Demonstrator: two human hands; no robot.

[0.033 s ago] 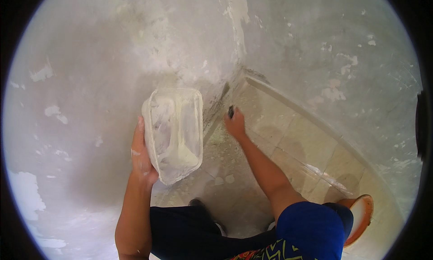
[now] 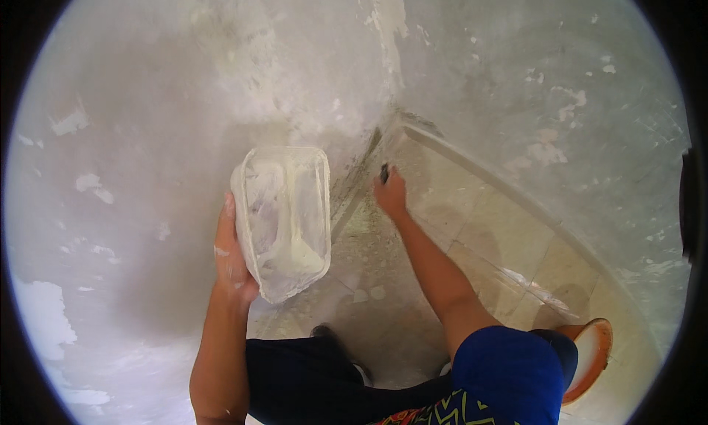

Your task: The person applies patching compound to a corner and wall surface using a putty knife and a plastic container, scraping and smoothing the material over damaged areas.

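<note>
In my left hand is a pale, translucent plastic tub, tilted so its inside faces me. White putty is smeared over its walls and bottom, and some of it whitens my fingers. My right hand is closed around a small tool with a dark handle, low by the wall's foot near the corner. The tool's working end is hard to make out against the dark streaks there.
Grey walls with white patches meet at a corner above the tiled floor. A low skirting ledge follows the right wall. An orange bucket with whitish contents stands by my right side. My shoe shows below.
My right hand has moved slightly up and to the right with the dark-handled tool, toward the corner. The tub in my left hand has barely shifted.
</note>
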